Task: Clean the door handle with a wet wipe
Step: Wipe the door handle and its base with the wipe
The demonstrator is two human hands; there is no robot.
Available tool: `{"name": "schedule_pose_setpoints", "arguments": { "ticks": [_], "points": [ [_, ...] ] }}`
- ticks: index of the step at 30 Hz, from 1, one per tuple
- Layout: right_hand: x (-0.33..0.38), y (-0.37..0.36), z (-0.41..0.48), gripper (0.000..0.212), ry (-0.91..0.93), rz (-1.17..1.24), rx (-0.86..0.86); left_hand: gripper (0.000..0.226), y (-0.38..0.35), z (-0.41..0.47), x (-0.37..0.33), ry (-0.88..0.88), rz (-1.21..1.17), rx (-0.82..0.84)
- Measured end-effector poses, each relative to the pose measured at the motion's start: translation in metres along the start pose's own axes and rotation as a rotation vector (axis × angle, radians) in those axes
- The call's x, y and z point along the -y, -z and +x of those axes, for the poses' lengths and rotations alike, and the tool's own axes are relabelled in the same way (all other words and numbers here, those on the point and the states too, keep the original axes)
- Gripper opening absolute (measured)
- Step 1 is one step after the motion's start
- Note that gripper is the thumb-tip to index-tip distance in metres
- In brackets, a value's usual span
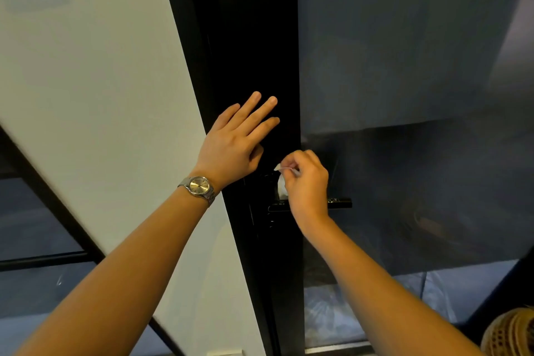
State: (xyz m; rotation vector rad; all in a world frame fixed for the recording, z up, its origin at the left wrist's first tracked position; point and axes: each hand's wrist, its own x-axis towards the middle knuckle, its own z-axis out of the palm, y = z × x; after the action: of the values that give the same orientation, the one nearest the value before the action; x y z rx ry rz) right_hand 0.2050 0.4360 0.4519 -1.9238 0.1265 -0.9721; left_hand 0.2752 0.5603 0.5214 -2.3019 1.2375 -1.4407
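Dark glass door [404, 95], black frame [254, 37]: left hand [234, 141] flat, fingers spread, on it; right hand [306, 182], at four o'clock of the left, pinches wipe [281, 183] just above handle [339, 203].

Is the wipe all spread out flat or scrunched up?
Scrunched up. The wet wipe hangs bunched from the right hand, only a small crumpled bit showing.

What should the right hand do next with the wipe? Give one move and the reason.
Probably bring the wipe down onto the handle and rub along it. The right hand pinches the wipe just above the black lever, most of which looks untouched, while the left hand lies flat on the door frame, steadying it.
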Motion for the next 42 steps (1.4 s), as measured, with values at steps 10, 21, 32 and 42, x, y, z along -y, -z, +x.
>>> {"name": "schedule_pose_setpoints", "arguments": {
  "ticks": [10, 21, 32, 42],
  "points": [
    [0.008, -0.025, -0.014, 0.035, 0.366, -0.490, 0.183, 0.044, -0.004, 0.000, 0.000, -0.010, 0.032, -0.047],
    [0.003, 0.002, -0.024, 0.045, 0.170, -0.516, 0.283, 0.043, -0.007, -0.001, 0.001, -0.020, 0.016, -0.049],
    [0.010, 0.033, -0.010, 0.011, -0.160, 0.005, 0.428, 0.043, 0.000, -0.002, -0.003, 0.038, -0.116, 0.004],
    [0.027, 0.078, 0.017, 0.025, -0.493, 0.685, 0.198, 0.037, 0.030, 0.027, -0.043, 0.452, -1.100, 0.307]
  ]
}}
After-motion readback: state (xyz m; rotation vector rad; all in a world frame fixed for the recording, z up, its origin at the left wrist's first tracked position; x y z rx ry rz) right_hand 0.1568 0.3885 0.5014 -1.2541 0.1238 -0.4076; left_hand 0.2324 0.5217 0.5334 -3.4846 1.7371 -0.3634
